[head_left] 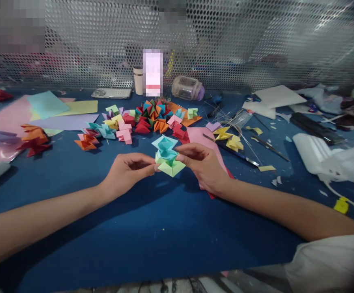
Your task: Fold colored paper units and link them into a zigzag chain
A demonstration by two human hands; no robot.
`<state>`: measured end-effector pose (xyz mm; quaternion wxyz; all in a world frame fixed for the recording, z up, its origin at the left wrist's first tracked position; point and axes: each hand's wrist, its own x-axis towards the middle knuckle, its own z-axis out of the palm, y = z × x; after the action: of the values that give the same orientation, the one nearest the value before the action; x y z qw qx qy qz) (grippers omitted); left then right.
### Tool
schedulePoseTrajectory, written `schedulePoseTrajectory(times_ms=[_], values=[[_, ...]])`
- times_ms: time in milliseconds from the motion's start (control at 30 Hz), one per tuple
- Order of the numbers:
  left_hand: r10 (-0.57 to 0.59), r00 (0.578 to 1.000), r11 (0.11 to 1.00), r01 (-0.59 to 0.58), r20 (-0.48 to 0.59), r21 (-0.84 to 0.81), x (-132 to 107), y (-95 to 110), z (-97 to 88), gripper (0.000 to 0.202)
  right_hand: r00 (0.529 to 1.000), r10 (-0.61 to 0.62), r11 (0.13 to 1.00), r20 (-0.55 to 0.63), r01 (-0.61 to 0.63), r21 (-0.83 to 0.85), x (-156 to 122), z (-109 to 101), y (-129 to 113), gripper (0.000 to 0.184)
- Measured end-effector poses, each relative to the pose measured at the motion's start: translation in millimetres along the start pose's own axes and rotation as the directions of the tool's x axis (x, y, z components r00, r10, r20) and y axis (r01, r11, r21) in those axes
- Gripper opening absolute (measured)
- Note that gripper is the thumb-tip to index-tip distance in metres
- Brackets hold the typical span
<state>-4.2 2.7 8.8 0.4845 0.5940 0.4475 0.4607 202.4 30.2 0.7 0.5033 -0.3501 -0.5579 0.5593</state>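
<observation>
Over the blue table, both hands pinch a folded origami paper piece [166, 152], light blue at the top and pale green at the bottom. My left hand [128, 169] grips its left edge between thumb and fingers. On the right side, my right hand [206, 167] holds it the same way, with the thumb in front. Behind the piece lies a heap of folded paper units, among them a pink one [124, 132] and an orange one [161, 125]. A pink paper sheet [203, 140] lies partly under my right hand.
Coloured paper sheets [82, 122] lie at the left. A clear jar [186, 88] and a white cup [138, 81] stand by the perforated metal screen [110, 44]. Yellow folded units [234, 142], a cutter [245, 158], scraps and a white corded device [332, 160] are at the right.
</observation>
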Motion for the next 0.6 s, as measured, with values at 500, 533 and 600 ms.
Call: schedulePoseTrajectory(times_ms=[500,533,600], values=[[0.079,0.997,0.982,-0.076,0.012,-0.171,0.5,-2.9,2.2,0.027,0.994,-0.107,0.989,0.025,0.109,-0.104,-2.9,0.5,-6.1,0.015],[0.086,0.996,0.985,-0.083,0.013,-0.152,0.1,-3.1,2.1,0.024,0.993,-0.118,0.985,0.027,0.12,-0.121,-3.5,0.5,-6.8,0.015],[0.085,0.996,0.99,-0.083,0.007,-0.112,-0.8,-2.9,1.8,0.019,0.992,-0.127,0.981,0.025,0.129,-0.143,-4.3,0.3,-7.7,0.015]])
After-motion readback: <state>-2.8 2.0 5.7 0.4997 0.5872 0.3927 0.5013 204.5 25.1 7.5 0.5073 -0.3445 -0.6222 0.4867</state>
